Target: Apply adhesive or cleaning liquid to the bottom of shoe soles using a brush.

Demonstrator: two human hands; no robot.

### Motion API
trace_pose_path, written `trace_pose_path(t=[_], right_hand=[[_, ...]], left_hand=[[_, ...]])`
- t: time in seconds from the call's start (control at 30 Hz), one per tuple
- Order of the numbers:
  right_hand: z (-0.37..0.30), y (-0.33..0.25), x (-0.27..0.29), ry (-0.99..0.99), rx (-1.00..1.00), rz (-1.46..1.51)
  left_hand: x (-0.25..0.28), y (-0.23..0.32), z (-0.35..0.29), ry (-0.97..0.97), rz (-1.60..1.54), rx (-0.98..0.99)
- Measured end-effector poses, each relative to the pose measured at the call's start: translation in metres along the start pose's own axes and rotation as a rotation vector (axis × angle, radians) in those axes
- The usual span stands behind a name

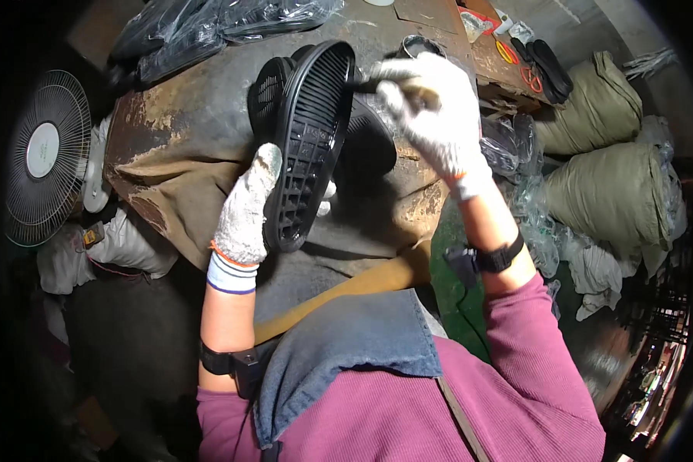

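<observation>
In the head view, the left hand gripped a black shoe sole, held tilted up over the brown table. The right hand held a tool, with its dark tip right by the sole's edge. More black soles lay behind. A round fan stood left.

Sole over tabletop, between my left hand and right hand; more soles behind it. Bundles on tabletop, far left. Fan left of tabletop, sacks right.
</observation>
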State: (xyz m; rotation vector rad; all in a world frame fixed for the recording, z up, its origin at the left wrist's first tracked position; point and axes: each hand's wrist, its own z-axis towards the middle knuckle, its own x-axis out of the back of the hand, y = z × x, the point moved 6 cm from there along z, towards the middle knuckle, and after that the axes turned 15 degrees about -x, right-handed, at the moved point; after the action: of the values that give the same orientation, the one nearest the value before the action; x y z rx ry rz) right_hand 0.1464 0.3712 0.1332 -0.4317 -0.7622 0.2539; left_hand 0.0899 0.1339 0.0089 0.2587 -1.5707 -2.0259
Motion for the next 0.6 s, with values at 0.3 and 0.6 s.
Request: trace_pose_path(t=[0.3, 0.6], right_hand=[[0.006, 0.008, -0.017, 0.110, 0.174, -0.066], [-0.015, -0.003, -0.028, 0.018, 0.082, -0.017]], left_hand=[[-0.046, -0.004, -0.008, 0.391, -1.587, 0.360], [-0.031, -0.014, -0.013, 0.411, -1.435, 0.290]])
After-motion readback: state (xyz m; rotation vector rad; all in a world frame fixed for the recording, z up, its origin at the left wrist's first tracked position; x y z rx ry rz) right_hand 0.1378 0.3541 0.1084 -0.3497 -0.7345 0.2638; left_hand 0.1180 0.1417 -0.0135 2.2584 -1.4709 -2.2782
